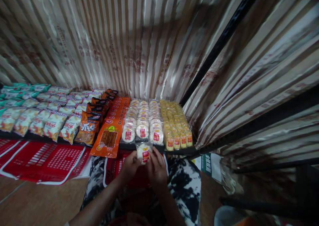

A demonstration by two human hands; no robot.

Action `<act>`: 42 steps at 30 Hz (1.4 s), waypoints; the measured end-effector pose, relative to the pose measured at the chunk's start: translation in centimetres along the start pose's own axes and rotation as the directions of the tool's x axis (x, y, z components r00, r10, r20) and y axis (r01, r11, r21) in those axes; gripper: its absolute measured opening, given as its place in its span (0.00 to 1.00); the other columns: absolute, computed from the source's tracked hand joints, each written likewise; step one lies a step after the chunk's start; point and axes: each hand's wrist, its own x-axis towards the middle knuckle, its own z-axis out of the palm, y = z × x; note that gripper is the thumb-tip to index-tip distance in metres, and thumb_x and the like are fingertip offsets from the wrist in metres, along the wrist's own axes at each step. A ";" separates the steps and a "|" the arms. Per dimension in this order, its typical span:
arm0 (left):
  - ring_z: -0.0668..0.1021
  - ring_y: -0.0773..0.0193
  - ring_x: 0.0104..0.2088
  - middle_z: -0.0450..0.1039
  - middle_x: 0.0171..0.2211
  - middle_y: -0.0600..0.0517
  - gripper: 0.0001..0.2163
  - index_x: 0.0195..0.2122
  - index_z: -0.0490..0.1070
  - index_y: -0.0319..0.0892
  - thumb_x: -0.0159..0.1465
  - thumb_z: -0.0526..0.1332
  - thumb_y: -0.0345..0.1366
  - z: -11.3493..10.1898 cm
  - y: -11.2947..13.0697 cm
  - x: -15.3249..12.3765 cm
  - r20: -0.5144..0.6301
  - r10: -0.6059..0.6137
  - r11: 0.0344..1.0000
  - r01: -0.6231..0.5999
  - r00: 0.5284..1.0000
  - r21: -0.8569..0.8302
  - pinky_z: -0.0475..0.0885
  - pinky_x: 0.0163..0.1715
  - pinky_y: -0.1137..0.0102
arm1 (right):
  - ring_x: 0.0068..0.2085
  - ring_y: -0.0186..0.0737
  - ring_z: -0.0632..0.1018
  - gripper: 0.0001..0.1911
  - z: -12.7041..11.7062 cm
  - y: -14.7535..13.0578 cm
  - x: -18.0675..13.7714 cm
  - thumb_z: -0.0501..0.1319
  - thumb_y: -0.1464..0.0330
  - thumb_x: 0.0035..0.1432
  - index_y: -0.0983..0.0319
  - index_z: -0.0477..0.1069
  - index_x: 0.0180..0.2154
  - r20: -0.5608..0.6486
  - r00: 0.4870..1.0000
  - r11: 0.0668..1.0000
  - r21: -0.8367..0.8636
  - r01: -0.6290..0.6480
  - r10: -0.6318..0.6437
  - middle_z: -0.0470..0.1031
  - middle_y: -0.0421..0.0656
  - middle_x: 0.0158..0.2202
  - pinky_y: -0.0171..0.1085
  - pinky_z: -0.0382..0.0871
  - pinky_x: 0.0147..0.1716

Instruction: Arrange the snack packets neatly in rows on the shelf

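Between both hands is a round white wrapped rice cracker packet [144, 152] with a red label, held upright just in front of the shelf edge. My left hand [130, 166] pinches its left side. On the right side, the fingers of my right hand [157, 168] press against the wrapper. Behind it, rows of similar white round packets [128, 135] stand on the black shelf [159, 149]. To their right are rows of small yellow packets [176, 141]. An orange flat snack bag [109, 133] lies to their left, hanging a little over the shelf's front.
Left along the shelf are orange-brown bags [87, 128], several white snack bags [53, 126] and green bags [11, 103]. Red baskets [47, 159] sit below the front edge. A striped curtain [149, 46] hangs behind, crossed by a black post [219, 46]. A white bucket [228, 216] stands lower right.
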 end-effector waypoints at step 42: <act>0.69 0.52 0.53 0.67 0.52 0.37 0.23 0.56 0.61 0.32 0.59 0.51 0.33 -0.2 0.9 4.0 -0.201 0.232 0.728 -0.033 0.952 0.685 0.64 0.54 0.57 | 0.59 0.55 0.62 0.24 5.6 -0.5 3.0 0.53 0.66 0.59 0.62 0.61 0.58 0.081 0.973 0.973 -0.100 -0.207 0.215 0.53 0.55 0.63 0.53 0.64 0.52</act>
